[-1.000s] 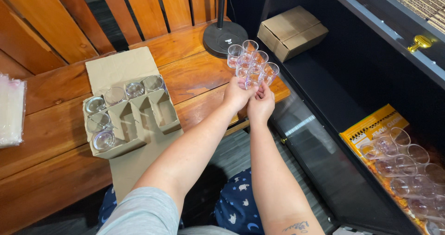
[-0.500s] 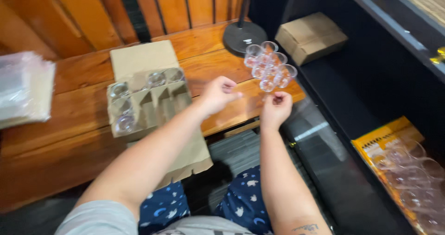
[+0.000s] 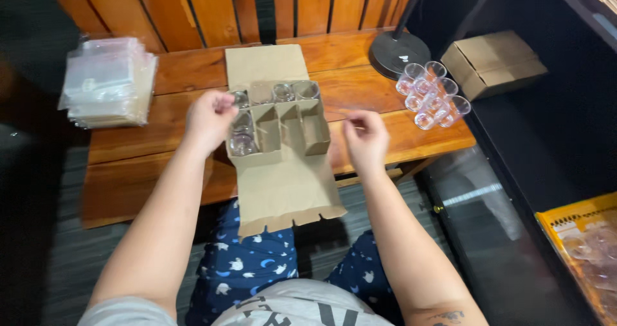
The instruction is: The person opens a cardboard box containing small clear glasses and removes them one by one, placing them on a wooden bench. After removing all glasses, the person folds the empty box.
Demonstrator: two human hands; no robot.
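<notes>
Cardboard is doing the holding here: a brown divided tray [image 3: 279, 123] is lying on the wooden bench [image 3: 128, 165] with its long flap hanging toward the person's knees, its long axis running away from the body. Nearest it, the left hand [image 3: 209, 119] is curling loosely over the tray's left column, touching the rim beside a small clear glass [image 3: 243, 145] standing mouth-up, though whether the fingers are pinching a glass I cannot tell. Further right, the right hand [image 3: 365, 140] is hovering half-closed and empty, between the tray and the cluster of upright glasses [image 3: 432, 95] sitting well apart near the black lamp base [image 3: 398, 46].
</notes>
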